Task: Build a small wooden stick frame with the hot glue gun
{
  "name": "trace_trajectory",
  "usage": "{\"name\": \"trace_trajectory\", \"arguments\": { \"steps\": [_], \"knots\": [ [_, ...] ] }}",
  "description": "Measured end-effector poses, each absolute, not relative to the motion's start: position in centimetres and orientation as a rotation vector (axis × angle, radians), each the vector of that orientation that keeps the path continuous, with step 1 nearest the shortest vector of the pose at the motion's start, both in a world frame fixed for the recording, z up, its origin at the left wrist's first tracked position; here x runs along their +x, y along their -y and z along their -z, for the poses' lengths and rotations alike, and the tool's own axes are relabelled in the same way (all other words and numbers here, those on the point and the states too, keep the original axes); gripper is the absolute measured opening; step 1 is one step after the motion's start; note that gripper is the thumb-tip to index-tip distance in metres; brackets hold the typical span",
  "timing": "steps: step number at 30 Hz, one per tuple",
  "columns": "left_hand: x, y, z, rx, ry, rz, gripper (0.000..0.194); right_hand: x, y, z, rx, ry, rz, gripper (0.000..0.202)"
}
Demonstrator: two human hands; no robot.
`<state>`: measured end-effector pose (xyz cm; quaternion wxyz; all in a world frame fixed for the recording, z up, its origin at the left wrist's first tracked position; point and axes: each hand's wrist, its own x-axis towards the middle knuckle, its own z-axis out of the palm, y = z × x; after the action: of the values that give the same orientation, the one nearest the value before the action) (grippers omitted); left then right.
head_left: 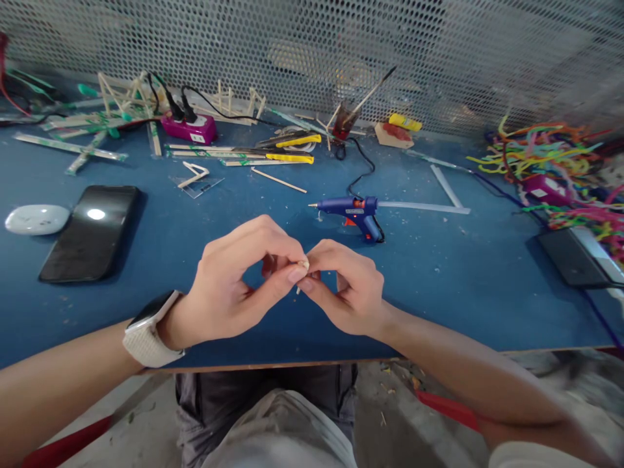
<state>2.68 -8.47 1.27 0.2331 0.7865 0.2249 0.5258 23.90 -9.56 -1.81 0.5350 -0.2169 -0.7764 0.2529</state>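
Above the front of the blue table, my left hand [244, 279] and my right hand [348, 286] meet fingertip to fingertip. Both pinch a small pale wooden stick [305, 264], mostly covered by the fingers; a short end pokes out below them. Just beyond my right hand lies a blue hot glue gun [348, 208], nozzle to the left, with a clear glue stick [419, 207] in its back. A thin loose wooden stick [279, 180] rests beyond my left hand. Farther left, a small frame of joined sticks [194, 174] sits on a clear plastic piece.
A black phone [90, 234] and white mouse-shaped case [38, 220] lie left. Behind are a purple power strip [188, 129], yellow-handled cutters [292, 158] and stick structures [124, 94] before a perforated metal screen [312, 58]. Colourful pipe cleaners [541, 153] and a dark device [580, 257] are right.
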Motion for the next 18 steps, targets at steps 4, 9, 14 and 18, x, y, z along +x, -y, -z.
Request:
{"name": "trace_trajectory", "arguments": {
  "steps": [4,9,14,18],
  "knots": [
    [2.6,8.2,-0.9,2.186,-0.571,-1.503,0.004,23.9,9.5,1.9,-0.49,1.858,-0.584,0.015],
    [2.5,8.2,-0.9,2.234,-0.573,-1.53,0.004,24.1,9.5,1.7,-0.511,1.876,-0.585,0.016],
    [2.4,8.4,-1.2,2.191,-0.615,-1.476,0.007,24.0,9.5,1.6,-0.534,1.87,-0.535,0.011],
    [2.2,8.1,-1.4,2.19,-0.593,-1.473,0.008,25.9,8.8,0.9,-0.604,1.716,-0.329,0.013]
  ]
}}
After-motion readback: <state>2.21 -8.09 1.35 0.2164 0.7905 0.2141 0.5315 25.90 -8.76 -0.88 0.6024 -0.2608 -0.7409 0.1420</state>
